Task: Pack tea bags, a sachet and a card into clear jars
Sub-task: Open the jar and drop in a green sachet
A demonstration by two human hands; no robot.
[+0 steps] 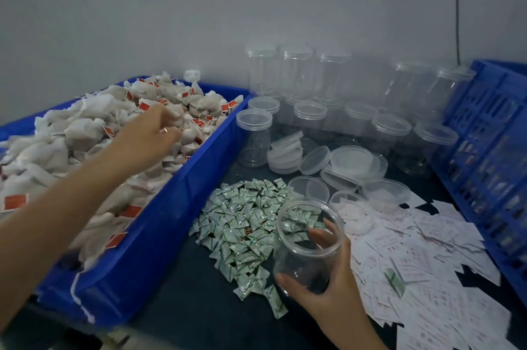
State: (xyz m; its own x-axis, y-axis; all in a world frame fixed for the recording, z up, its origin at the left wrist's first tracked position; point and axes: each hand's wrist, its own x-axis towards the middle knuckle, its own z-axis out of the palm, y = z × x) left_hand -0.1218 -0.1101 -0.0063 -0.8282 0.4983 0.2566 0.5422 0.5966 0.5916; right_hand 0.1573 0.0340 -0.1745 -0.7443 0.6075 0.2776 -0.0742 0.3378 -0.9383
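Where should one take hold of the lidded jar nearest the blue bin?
Probably grip the jar round its clear wall below the lid, coming from the near side: it stands upright, the blue bin crowds its left, stacked lids lie right, more jars behind.

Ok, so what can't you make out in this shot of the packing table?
Head view only.
- Left hand: fingertips motion-blurred over the tea bags; grip unclear.
- Cards: print too small to read.
- Blue crate: cut off by the right edge, contents blurred behind its slats.
- Back jars: faint against the wall, count unclear.
- Jar in the right hand: base partly covered by thumb and palm.
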